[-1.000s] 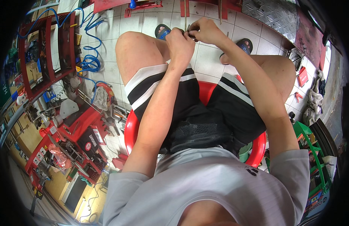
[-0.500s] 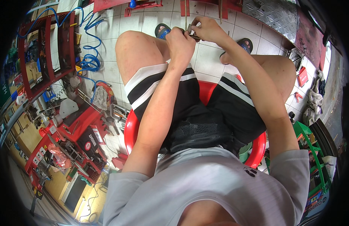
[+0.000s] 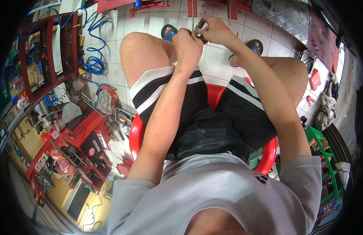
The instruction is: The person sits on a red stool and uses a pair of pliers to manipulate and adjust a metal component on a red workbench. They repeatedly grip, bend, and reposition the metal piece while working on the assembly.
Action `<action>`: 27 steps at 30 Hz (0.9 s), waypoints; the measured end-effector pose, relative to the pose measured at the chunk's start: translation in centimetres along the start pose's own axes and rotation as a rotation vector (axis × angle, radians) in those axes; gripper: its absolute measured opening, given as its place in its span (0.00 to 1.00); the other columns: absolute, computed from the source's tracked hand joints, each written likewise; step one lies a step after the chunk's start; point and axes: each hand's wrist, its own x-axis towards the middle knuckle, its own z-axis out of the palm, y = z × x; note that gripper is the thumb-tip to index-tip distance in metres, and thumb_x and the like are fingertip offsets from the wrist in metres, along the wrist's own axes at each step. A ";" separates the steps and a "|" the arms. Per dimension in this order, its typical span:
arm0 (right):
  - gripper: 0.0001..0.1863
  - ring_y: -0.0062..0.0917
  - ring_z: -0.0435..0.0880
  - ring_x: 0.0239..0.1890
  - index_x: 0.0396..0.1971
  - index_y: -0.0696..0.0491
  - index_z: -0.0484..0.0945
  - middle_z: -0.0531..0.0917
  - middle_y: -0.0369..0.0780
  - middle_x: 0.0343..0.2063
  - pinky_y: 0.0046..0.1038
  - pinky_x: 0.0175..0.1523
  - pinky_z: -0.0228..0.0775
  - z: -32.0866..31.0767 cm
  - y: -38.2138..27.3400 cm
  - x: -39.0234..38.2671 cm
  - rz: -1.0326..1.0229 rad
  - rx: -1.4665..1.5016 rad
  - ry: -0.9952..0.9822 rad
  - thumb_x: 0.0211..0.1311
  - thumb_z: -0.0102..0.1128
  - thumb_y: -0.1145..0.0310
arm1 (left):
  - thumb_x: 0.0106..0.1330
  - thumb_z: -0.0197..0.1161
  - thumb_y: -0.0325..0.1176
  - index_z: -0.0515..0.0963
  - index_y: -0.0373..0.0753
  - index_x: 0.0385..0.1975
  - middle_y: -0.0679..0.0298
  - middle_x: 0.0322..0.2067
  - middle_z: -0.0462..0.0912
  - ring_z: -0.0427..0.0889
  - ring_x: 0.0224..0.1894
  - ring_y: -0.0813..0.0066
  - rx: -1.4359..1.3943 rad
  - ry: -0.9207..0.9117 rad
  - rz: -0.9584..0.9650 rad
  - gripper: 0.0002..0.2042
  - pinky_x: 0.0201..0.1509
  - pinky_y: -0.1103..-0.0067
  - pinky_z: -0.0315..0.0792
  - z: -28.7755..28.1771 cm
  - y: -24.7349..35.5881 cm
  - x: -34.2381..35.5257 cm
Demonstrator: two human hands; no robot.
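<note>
My two hands are close together beyond my knees, above the tiled floor. My left hand [image 3: 188, 44] is closed, its fingers curled round something narrow and dark that is mostly hidden. The thumb and forefinger of my right hand [image 3: 216, 31] pinch a small flat grey metal piece [image 3: 197, 29], just above my left fingertips. A dark brownish end [image 3: 203, 39] of a thing sticks out between the hands; its kind is too small to tell. Just behind the hands, a thin upright rod [image 3: 193, 17] appears in line with the metal piece; whether they touch I cannot tell.
I sit on a red plastic stool [image 3: 135, 137]. Left are a red metal rack [image 3: 56, 58], a coiled blue air hose [image 3: 94, 64] and a cluttered red tool cart [image 3: 81, 127]. Ahead lies a checkered metal plate [image 3: 281, 15]. A green rack [image 3: 326, 156] stands right.
My right fingers have shifted very slightly, and the small metal piece between them sits at a different angle. My left hand stays nearly still.
</note>
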 end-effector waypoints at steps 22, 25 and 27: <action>0.11 0.21 0.85 0.23 0.35 0.62 0.77 0.84 0.43 0.21 0.20 0.26 0.73 -0.8 0.6 0.6 0.069 -0.004 -0.140 0.60 0.55 0.68 | 0.61 0.49 0.26 0.76 0.24 0.26 0.38 0.25 0.79 0.80 0.32 0.41 -0.030 -0.015 0.005 0.11 0.41 0.60 0.72 -0.3 0.7 -0.2; 0.14 0.23 0.85 0.21 0.36 0.66 0.76 0.84 0.44 0.19 0.21 0.27 0.76 -0.9 0.3 0.3 0.007 -0.015 -0.179 0.59 0.57 0.69 | 0.62 0.49 0.26 0.76 0.24 0.27 0.38 0.27 0.79 0.80 0.33 0.41 -0.029 -0.031 -0.023 0.11 0.41 0.60 0.72 -0.5 0.8 -0.2; 0.12 0.23 0.85 0.22 0.34 0.63 0.76 0.84 0.44 0.20 0.21 0.26 0.74 -1.1 0.3 0.4 0.021 -0.013 -0.177 0.61 0.56 0.68 | 0.62 0.49 0.26 0.76 0.24 0.27 0.39 0.27 0.79 0.80 0.34 0.41 -0.014 -0.027 -0.017 0.11 0.41 0.60 0.72 -0.4 0.9 -0.1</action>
